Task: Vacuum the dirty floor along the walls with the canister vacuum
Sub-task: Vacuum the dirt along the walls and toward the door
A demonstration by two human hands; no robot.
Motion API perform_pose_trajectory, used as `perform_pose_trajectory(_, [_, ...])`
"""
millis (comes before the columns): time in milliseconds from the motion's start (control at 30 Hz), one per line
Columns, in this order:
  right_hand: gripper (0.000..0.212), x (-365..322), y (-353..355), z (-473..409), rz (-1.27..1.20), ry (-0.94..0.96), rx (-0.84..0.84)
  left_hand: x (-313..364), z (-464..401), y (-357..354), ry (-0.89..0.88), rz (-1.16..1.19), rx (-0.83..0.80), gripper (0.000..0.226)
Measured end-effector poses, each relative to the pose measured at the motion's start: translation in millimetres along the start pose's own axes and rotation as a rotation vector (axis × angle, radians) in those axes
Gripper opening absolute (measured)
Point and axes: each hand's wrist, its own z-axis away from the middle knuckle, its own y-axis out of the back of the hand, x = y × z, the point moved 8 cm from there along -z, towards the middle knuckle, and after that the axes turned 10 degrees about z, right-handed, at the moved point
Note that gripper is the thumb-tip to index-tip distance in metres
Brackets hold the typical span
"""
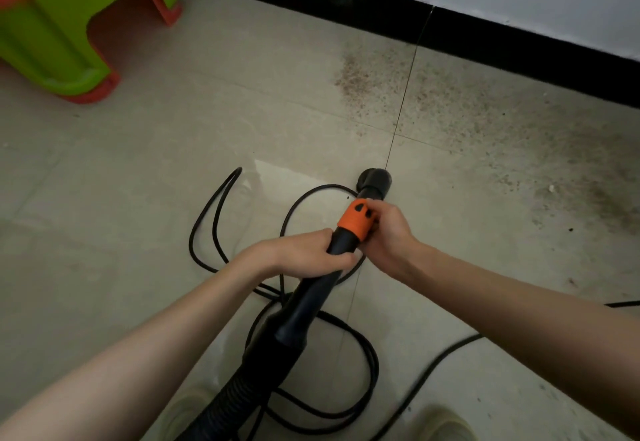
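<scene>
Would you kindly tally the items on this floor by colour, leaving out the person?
Black: 2, the black plastic vacuum wand with orange collar and the black power cord
Green and orange: 1, the plastic stool
Total: 3

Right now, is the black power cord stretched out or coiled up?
Coiled: the power cord lies in loose loops on the floor under the vacuum wand.
</scene>
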Motion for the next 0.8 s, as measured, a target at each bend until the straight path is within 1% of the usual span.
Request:
perform_pose_trajectory(67, [0.013, 4.4, -3.1, 4.4, -0.008, 0.001, -0.009, -0.9, 7.4, 0.5, -0.01, 0.017, -0.016, 0.022])
perform_pose_trajectory(133, [0.019, 6.3, -2.6, 8.4, -0.004, 0.008, -0.027, -0.7, 10.9, -0.6, -0.002, 0.021, -0.051, 0.019])
perform_pose_trajectory(300, [0.019, 10.9, -4.3, 20.5, 0.069, 0.009, -0.096, -6.1, 22.2, -12.5, 0.078, 0.164, -0.23, 0.017])
perform_pose_trajectory(400, [0.021, 16.4, -10.8, 22.3, 0.104, -0.016, -0.116, -14.9, 26.8, -13.8, 0.123, 0.199, -0.26, 0.016])
perform_pose_trajectory(467, [0.02, 17.3, -16.5, 21.5, 0.119, -0.019, -0.113, -19.6, 27.4, -11.1, 0.134, 0.211, -0.246, 0.016])
perform_pose_trajectory(600, [0.019, 5.3, -34.1, 14.0, 0.137, 0.032, -0.136, -20.2, 27.5, 8.6, 0.098, 0.228, -0.146, 0.013])
perform_pose_trajectory(700, [0.02, -3.7, -46.7, 1.8, 0.127, 0.04, -0.142, -21.7, 23.7, 26.2, 0.076, 0.213, -0.052, 0.019])
perform_pose_trajectory(800, [0.024, -7.0, -54.8, -13.1, 0.155, 0.031, -0.102, -30.6, 15.6, 40.3, 0.059, 0.168, 0.048, 0.025])
